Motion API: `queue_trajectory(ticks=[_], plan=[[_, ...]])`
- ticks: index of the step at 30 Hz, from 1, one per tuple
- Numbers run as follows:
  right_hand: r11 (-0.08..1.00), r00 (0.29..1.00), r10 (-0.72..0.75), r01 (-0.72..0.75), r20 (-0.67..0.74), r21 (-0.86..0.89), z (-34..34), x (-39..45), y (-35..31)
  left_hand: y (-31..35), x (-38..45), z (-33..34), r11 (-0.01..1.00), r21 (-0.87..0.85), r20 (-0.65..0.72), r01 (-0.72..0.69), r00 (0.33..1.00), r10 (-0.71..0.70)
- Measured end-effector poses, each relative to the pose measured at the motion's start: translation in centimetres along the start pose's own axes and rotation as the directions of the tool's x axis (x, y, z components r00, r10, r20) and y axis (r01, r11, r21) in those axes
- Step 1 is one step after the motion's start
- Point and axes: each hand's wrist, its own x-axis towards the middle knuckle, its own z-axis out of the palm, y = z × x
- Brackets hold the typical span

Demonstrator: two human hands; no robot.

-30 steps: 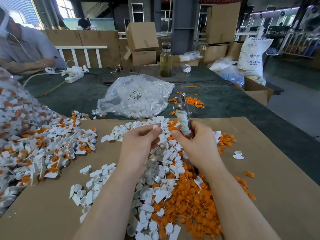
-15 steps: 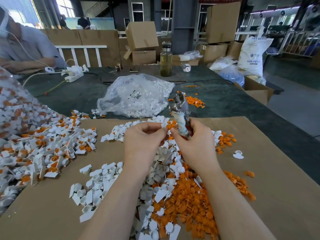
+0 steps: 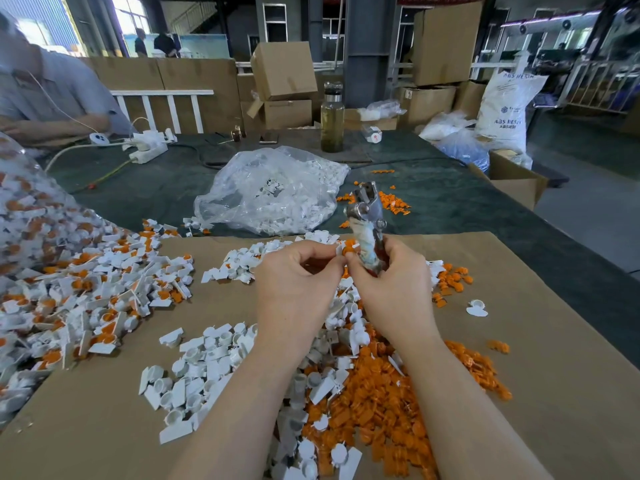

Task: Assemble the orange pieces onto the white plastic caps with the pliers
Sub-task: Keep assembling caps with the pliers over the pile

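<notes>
Orange piece (image 3: 348,250) is sitting pinched between the fingertips of the left hand (image 3: 298,285) and right hand (image 3: 389,289), just above the cardboard sheet (image 3: 554,341). Right hand is also gripping the pliers (image 3: 367,223) upright, its fingers curling round the taped handles, over the white plastic caps (image 3: 207,368).

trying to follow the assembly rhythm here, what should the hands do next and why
Probably seat the orange piece onto the white cap, then bring the pliers down to press it. The left hand and right hand meet at their fingertips over the pile with both parts pinched there, while the pliers point up, clear of the parts.
</notes>
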Motion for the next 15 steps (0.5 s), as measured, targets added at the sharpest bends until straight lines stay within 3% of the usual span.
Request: queue_trajectory(ticks=[7, 15], plan=[[0.999, 0.995, 0.002, -0.008, 0.103, 0.053, -0.34, 0.24, 0.38, -0.16, -0.2, 0.25, 0.999, 0.029, -0.037, -0.022, 0.999, 0.024], [0.985, 0.97, -0.009, -0.033, 0.241, 0.167, -0.6, 0.31, 0.09, -0.97, 0.37, 0.02, 0.999, -0.001, -0.101, 0.041, 0.994, -0.041]])
